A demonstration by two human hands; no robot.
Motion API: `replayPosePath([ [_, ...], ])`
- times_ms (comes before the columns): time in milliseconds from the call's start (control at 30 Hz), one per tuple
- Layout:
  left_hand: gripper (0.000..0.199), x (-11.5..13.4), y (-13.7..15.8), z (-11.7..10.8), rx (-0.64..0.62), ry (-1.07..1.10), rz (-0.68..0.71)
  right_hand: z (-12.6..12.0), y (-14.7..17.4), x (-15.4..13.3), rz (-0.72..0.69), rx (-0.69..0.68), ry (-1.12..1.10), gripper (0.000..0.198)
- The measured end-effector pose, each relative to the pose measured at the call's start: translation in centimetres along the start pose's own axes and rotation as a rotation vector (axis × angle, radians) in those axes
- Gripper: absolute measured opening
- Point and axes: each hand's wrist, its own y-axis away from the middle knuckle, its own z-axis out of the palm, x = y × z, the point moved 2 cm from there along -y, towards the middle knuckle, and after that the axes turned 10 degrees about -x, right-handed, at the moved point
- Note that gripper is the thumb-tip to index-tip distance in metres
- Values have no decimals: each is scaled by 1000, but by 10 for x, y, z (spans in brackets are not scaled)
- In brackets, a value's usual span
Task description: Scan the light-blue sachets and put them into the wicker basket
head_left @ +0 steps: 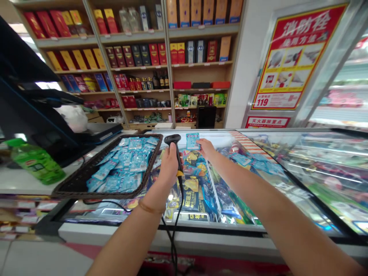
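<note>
My left hand (169, 163) is closed around the handle of a black barcode scanner (173, 138), its head pointing away from me and its cable hanging down. Just right of the scanner head, my right hand (206, 148) pinches the edge of a small blue packet (192, 141) between thumb and fingers. Both hands are over the glass top of a chest freezer (224, 134). To the left, a dark woven basket (156, 153) holds a heap of similar blue packets (126, 161). Several more blue packets (261, 163) lie on the glass to the right of my right forearm.
At the far left a green drink bottle (38, 163) stands tilted in view on a counter, beside a dark checkout machine (43, 126). Shelves (138, 69) of boxed goods rise behind the freezer. A red and yellow poster (297, 57) hangs on the right wall.
</note>
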Motion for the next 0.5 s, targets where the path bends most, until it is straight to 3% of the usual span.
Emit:
replayPosePath([
  [133,45,36,-8,-53,143,34,41,85,-13,-2,41,-49,31,23],
  [300,42,61,-6,-109,366,68,116,181,-15,7,99,-200,33,14],
  [400,40,64,-2,-127,430,61,115,210,-17,17,115,-244,80,14],
  [500,38,61,-1,-132,433,63,93,208,-21,25,102,-238,104,16],
])
